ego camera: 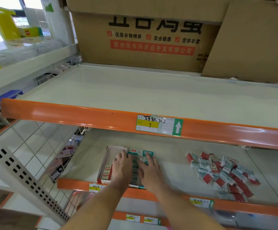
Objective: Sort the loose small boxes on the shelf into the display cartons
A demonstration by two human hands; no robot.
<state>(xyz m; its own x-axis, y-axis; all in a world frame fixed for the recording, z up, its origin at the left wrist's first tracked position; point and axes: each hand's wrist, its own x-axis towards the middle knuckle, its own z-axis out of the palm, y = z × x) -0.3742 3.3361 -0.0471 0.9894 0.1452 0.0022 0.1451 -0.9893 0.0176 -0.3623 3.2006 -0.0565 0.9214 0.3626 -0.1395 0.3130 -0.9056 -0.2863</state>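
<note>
Teal display carton (139, 165) lies under both flat, open hands, left hand (122, 168) and right hand (149, 170); loose small boxes (221, 175) wait well apart; hard pressing could topple the packed rows.

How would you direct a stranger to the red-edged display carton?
Find the lower orange-edged shelf. The red-edged carton lies under the left hand, left of the teal carton. Unlike that one, it is mostly empty, with a few boxes at its near end.
</note>
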